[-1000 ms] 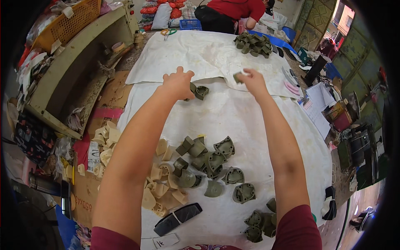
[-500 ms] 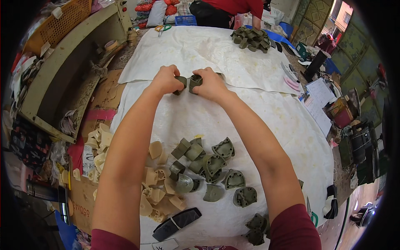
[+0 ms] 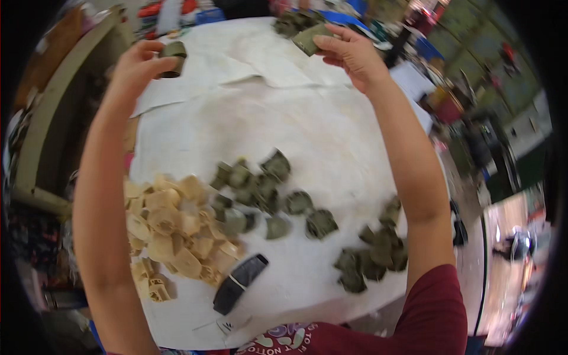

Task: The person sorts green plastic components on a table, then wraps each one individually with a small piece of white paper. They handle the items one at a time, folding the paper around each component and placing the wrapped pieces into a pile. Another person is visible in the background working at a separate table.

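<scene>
At the far left of the white-covered table, my left hand (image 3: 141, 66) is closed on an olive-green plastic part (image 3: 172, 59), curved and short, held up above the sheet. My right hand (image 3: 354, 54), far out on the right, grips another olive-green plastic part (image 3: 313, 40) between thumb and fingers. The two hands are wide apart. Nearer me, a loose group of olive-green parts (image 3: 264, 192) lies mid-table, beside a heap of cream plastic parts (image 3: 171, 222). A second cluster of olive-green parts (image 3: 373, 257) rests by my right forearm.
A strapped black bundle (image 3: 239, 284) lies near the front edge. Another pile of olive-green parts (image 3: 293, 22) sits at the far end. An olive metal frame (image 3: 41, 148) borders the left side. Papers (image 3: 412, 83) and clutter line the right side.
My hands, close together half a second ago, have spread widely apart, each with an olive-green part. The view has shifted, bringing more of the cream heap and the right-hand cluster into sight.
</scene>
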Demonstrator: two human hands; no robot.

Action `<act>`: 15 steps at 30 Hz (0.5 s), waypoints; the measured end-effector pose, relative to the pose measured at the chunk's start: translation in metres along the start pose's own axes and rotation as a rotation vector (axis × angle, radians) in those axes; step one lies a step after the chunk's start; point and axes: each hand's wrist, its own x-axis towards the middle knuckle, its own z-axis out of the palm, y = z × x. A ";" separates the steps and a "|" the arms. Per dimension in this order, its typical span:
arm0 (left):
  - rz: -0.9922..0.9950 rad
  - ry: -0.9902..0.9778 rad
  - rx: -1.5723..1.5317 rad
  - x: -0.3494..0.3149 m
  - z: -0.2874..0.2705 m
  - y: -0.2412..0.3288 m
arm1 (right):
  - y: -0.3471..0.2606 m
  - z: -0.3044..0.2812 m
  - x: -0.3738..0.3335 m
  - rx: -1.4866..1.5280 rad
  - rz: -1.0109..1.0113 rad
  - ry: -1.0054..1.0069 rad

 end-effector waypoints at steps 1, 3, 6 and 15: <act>0.043 -0.009 0.042 -0.016 0.000 0.017 | -0.016 -0.016 -0.025 -0.081 -0.008 -0.004; 0.165 -0.107 0.025 -0.056 0.015 0.051 | -0.040 -0.056 -0.092 -0.285 -0.025 0.039; 0.152 -0.376 -0.129 -0.121 0.046 0.108 | -0.070 -0.092 -0.181 -0.485 -0.028 0.114; 0.486 -0.435 -0.030 -0.317 0.166 0.141 | -0.074 -0.076 -0.330 -0.762 -0.006 0.169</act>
